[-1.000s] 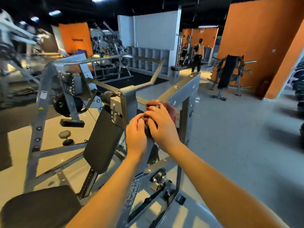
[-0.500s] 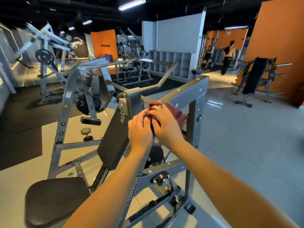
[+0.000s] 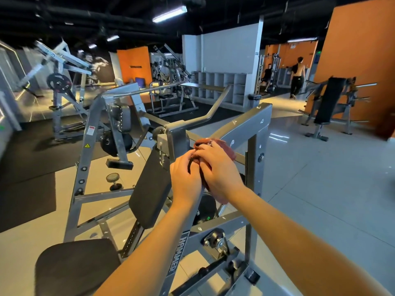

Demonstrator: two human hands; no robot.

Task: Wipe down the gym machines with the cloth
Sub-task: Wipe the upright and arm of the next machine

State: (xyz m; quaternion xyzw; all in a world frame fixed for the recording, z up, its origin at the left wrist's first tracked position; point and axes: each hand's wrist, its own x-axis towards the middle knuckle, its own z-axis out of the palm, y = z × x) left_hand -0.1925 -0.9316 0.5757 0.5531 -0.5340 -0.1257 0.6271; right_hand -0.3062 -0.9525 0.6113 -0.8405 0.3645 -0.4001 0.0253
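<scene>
Gripping the cloth point(image 3: 227, 147) with both hands, the person holds it against the top end of the machine's slanted central post point(image 3: 178, 253) (the one lettered HAMMER), just under the grey top crossbar point(image 3: 245, 123) and near the frame's upper right corner. The cloth is a dull reddish-brown, bunched and creased, with one fold bulging above the knuckles and a paler lobe hanging below the right wrist. The right hand point(image 3: 220, 170) lies over it, fingers curled round the bundle. The left hand point(image 3: 186, 181) meets it from the left side, fingers bent and pinching a dark fold between the two hands. A black back pad point(image 3: 149, 189) slopes just left of the hands, and a black seat pad point(image 3: 77, 268) sits at the machine's lower left corner. Grey paint on the crossbar is chipped in spots.
</scene>
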